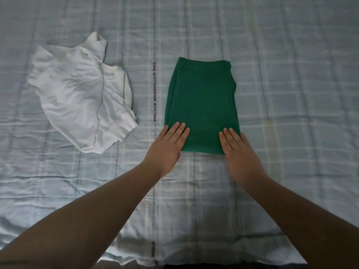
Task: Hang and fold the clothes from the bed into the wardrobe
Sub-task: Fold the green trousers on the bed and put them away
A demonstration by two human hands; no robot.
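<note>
Far left, a white top [81,92] lies crumpled on the bed [291,74], awaiting its turn. Left hand [168,146] and right hand [238,154], both flat and spread, press the green garment's [202,101] near corners, likely steadying the fold.

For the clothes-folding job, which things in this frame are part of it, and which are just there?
Part of the job: green garment, folded, under left hand and right hand; white top, crumpled, untouched.

Just there: plaid bedspread; its printed text strip.
</note>
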